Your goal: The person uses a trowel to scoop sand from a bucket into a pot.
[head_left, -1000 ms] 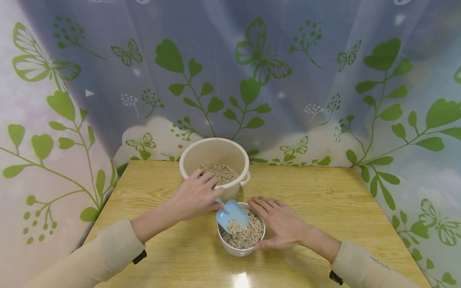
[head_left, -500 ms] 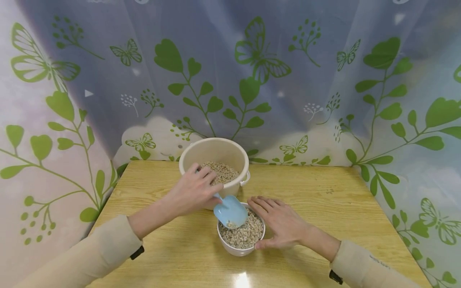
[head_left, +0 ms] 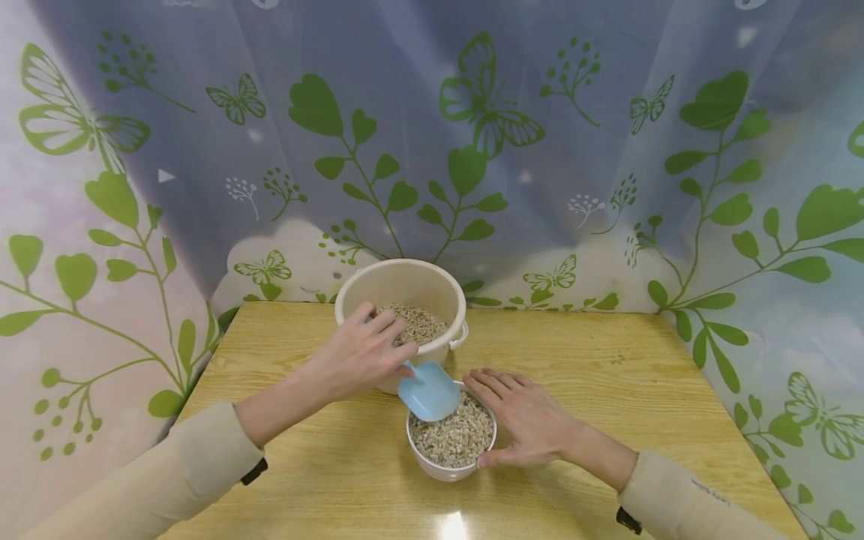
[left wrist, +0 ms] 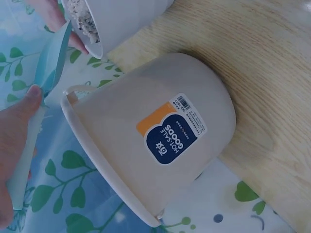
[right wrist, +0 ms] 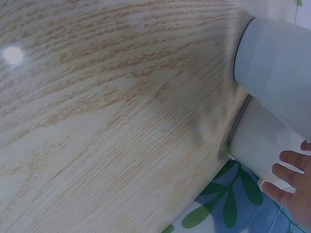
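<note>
My left hand (head_left: pixel 361 350) grips the handle of a light blue scoop (head_left: pixel 430 391), which is tilted over the far left part of a white bowl (head_left: pixel 442 472). Loose grain (head_left: pixel 459 439) fills the bowl nearly to its rim. The scoop's pan looks bare of grain. Against the bowl's right side rests my right hand (head_left: pixel 529 420), its fingers fairly straight and its thumb near the rim. Behind the bowl stands a beige bucket (head_left: pixel 442 281) with more grain in it; my left hand is above its near rim. The left wrist view shows the scoop (left wrist: pixel 51 58) beside the labelled bucket (left wrist: pixel 116 121).
A wood-grain table (head_left: pixel 580 352) carries the bucket and bowl. Patterned curtains (head_left: pixel 405 150) with green leaves and butterflies stand along its back and sides. The bucket's white handle mount (head_left: pixel 460 335) juts out on its right.
Grain has slid off the scoop into the bowl. My left hand has moved slightly up and left with the scoop, tipping it. The right hand has stayed on the bowl.
</note>
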A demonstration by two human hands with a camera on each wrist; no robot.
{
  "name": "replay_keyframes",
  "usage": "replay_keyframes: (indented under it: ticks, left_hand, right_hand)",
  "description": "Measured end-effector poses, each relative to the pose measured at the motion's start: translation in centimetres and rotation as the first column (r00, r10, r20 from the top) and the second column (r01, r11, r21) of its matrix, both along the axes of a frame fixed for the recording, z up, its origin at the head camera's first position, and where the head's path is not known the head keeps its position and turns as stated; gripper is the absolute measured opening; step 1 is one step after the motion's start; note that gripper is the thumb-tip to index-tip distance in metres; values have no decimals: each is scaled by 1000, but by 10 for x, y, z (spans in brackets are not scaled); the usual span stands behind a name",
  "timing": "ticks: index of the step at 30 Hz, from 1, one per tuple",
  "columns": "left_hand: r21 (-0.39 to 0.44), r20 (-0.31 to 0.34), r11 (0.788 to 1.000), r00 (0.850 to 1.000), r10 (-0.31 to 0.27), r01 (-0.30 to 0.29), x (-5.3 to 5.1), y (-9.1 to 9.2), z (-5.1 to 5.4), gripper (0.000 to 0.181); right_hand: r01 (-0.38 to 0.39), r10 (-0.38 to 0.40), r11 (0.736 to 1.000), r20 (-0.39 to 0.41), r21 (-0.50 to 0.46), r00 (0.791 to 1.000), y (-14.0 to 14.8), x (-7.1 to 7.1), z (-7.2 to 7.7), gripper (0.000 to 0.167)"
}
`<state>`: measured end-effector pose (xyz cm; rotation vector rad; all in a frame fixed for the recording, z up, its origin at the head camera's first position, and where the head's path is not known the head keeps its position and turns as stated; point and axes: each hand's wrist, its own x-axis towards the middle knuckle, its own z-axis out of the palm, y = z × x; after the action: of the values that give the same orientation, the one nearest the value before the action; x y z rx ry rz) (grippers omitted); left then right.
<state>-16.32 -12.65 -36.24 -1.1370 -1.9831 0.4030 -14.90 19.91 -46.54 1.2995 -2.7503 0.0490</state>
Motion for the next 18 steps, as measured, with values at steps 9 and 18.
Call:
replay_keyframes:
  ticks: [9,18]
  left_hand:
    - [8,-7,1000,1000,3,-3,-3,-3,1,46]
    - [112,135,994,991,-7,-8,-10,-15,0,48]
  right_hand:
    - [16,-16,1000,0,8,1000,0,1,-1,118]
    - [15,-14,1000,-13,19,1000,-1,1,0,119]
